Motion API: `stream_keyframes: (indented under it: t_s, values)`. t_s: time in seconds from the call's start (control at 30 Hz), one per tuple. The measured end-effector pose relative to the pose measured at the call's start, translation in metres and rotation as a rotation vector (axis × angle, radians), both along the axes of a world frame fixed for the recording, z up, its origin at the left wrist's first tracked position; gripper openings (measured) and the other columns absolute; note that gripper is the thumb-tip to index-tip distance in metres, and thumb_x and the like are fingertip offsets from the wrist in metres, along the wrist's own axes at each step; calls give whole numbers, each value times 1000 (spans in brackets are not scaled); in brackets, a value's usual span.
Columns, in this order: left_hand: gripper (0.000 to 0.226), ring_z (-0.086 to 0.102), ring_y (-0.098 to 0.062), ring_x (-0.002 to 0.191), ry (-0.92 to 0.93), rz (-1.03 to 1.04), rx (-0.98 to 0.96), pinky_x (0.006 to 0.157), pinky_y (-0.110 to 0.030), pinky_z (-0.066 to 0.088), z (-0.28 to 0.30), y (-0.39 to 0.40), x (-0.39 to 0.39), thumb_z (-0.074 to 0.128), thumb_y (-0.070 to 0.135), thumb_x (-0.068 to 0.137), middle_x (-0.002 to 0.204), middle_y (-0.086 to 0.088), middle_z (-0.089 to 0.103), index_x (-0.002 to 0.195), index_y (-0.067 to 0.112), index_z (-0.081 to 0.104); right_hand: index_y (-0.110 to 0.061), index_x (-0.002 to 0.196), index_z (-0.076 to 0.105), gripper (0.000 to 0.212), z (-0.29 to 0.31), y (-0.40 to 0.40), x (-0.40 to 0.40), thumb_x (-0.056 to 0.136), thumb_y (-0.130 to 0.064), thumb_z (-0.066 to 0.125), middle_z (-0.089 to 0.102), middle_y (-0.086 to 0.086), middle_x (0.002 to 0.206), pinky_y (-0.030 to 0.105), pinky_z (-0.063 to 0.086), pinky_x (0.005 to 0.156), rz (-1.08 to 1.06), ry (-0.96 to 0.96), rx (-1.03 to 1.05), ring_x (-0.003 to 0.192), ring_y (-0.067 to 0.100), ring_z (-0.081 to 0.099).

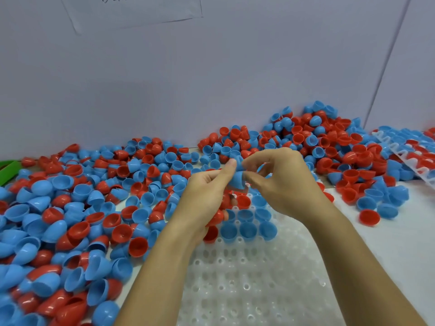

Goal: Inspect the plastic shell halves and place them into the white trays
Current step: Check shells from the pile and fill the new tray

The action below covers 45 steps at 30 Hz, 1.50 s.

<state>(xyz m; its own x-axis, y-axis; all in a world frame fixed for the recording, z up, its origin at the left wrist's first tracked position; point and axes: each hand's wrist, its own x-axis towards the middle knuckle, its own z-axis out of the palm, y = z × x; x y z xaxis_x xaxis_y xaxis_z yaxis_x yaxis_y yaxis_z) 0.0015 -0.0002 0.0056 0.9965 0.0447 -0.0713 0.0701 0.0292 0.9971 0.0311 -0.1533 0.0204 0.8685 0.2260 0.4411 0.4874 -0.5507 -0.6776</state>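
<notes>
A blue shell half [237,178] is held up between both hands above the white tray [254,274]. My left hand [207,196] pinches it with thumb and forefinger, and red shell halves [217,217] sit tucked in that palm. My right hand [280,182] pinches the same blue half from the right. Several blue halves [247,228] sit open side up in the tray's far sockets, with a red half [243,201] among them. The nearer sockets hold nothing.
Loose blue and red halves [77,220] cover the table on the left and along the back wall [211,78]. A second white tray [404,156] leans at the right, partly filled. Bare tabletop [388,250] lies at the right. A green object [9,169] pokes in at far left.
</notes>
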Motion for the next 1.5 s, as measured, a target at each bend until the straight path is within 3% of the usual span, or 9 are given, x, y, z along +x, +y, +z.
stream_keyframes:
  t_s: [0.13, 0.33, 0.5, 0.67, 0.83, 0.97, 1.3, 1.4, 1.5]
  values:
    - [33, 46, -9, 59, 53, 162, -51, 49, -23, 41, -1, 4, 6, 56, 36, 101, 71, -1, 55, 87, 17, 80, -22, 74, 73, 11, 8, -28, 1, 84, -21, 76, 68, -10, 69, 11, 45, 52, -104, 106, -220, 64, 5, 65]
    - [49, 58, 2, 48, 51, 173, -276, 50, -17, 51, 1, 8, 5, 33, -12, 79, 75, -7, 59, 100, 3, 74, -28, 70, 72, 14, 17, -58, -8, 81, -24, 79, 70, -11, 58, 14, 44, 47, -136, 466, -556, 52, 0, 65]
    - [47, 63, -26, 117, 68, 226, -150, 108, -46, 48, -3, 9, 6, 38, -16, 90, 127, -20, 59, 112, 12, 69, -23, 84, 76, 12, 12, -37, -13, 81, -11, 76, 70, -5, 67, 21, 53, 52, -128, 581, -712, 59, 7, 65]
    - [20, 76, -22, 91, -33, 213, -177, 88, -34, 59, -6, 8, 5, 68, 3, 92, 95, -9, 78, 109, 15, 69, -12, 97, 77, 18, 8, -29, -11, 80, -7, 73, 74, 8, 95, 38, 62, 78, -147, 567, -736, 85, 23, 71]
    - [22, 77, -21, 83, -19, 208, -175, 61, -26, 59, 0, 7, 2, 77, 20, 84, 91, -7, 79, 103, 14, 69, -17, 102, 78, 20, 9, -34, -11, 83, -11, 74, 73, -1, 93, 26, 59, 66, -125, 578, -724, 79, 14, 67]
    - [25, 77, -22, 84, -26, 205, -148, 62, -24, 59, 0, 8, 1, 78, 23, 82, 91, -6, 79, 104, 16, 70, -25, 96, 79, 14, 11, -40, -9, 84, -18, 78, 67, -11, 83, 17, 45, 57, -110, 570, -646, 75, 6, 60]
    - [41, 77, -22, 81, -91, 149, -173, 61, -22, 58, -4, 6, 2, 79, 33, 64, 89, -5, 79, 101, 16, 71, -19, 92, 80, 8, 7, -37, -6, 85, -16, 77, 73, -6, 89, 15, 47, 58, -67, 573, -586, 77, 7, 64]
    - [41, 77, -21, 81, -111, 139, -173, 62, -22, 58, -6, 6, 3, 79, 35, 64, 88, -3, 79, 101, 18, 73, -27, 93, 77, 6, 8, -39, -4, 89, -24, 73, 64, -14, 77, 14, 45, 57, -43, 422, -525, 70, 2, 60]
    - [39, 77, -19, 81, -137, 124, -146, 62, -21, 58, -7, 6, 3, 78, 38, 67, 89, -3, 79, 101, 19, 74, -33, 96, 72, 7, 9, -30, -4, 89, -32, 72, 62, -10, 66, 11, 46, 55, 36, 178, -163, 62, -3, 61]
